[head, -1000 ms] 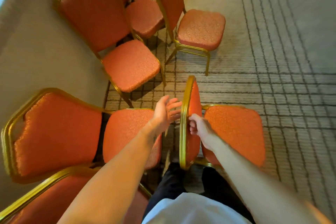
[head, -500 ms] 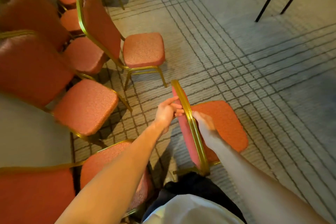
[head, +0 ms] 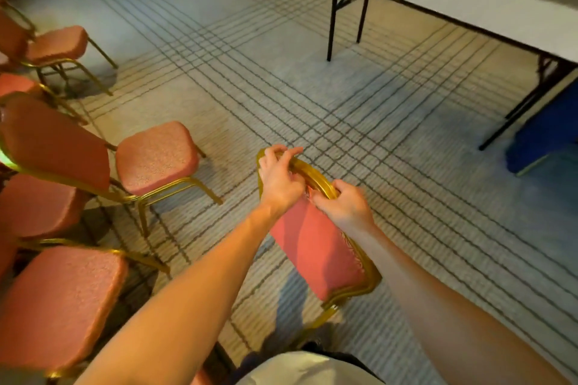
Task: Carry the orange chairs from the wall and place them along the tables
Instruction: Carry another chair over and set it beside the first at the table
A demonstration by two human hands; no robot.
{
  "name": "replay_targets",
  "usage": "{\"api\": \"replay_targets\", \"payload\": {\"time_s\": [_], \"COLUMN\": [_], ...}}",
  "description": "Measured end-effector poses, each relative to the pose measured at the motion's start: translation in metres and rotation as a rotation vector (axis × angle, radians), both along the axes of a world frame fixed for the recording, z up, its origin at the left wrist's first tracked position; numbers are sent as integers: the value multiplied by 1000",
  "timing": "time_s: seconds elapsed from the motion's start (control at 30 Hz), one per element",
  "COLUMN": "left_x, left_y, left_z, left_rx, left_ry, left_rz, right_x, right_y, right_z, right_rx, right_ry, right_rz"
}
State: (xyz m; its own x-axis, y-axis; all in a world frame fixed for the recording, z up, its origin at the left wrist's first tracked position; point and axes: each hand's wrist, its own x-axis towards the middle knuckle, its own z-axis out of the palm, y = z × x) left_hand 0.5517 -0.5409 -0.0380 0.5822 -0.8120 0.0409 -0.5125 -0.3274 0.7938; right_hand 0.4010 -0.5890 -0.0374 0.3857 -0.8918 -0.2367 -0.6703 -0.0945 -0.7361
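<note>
An orange chair (head: 316,247) with a gold frame is right in front of me, its backrest facing me and tilted. My left hand (head: 278,178) grips the top rail of the backrest at its far end. My right hand (head: 347,203) grips the same gold rail closer to me. The chair's seat is hidden behind the backrest. Several more orange chairs (head: 156,156) stand in a cluster at the left. A long white table (head: 463,0) with black folding legs stands at the upper right.
Striped carpet (head: 250,72) lies open between the chairs and the table. A blue object (head: 544,134) sits on the floor under the table's right end. A wall and a doorway are at the far top left.
The view has swung right from the chair cluster to the table. My left hand, open a second ago, now grips the backrest rail; the chair has turned with me.
</note>
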Motion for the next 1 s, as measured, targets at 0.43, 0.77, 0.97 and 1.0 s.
{"api": "replay_targets", "payload": {"time_s": [0.43,0.77,0.97,1.0], "left_x": [-8,14,15,15], "left_y": [-103,-183,-223,-227], "left_z": [-5,2,6,5], "left_rx": [71,169,257,263], "left_ry": [-287,-520,-536,-528], "left_rz": [-420,-700,-872,-897], "right_x": [-23,-9,-11,-10], "right_y": [-67,-103,-108,-108], "right_z": [11,14,8,8], "right_rx": [-422,-306,-282,-274], "right_ry": [242,406,535,553], "right_rz": [-137,-507,-614,-628]}}
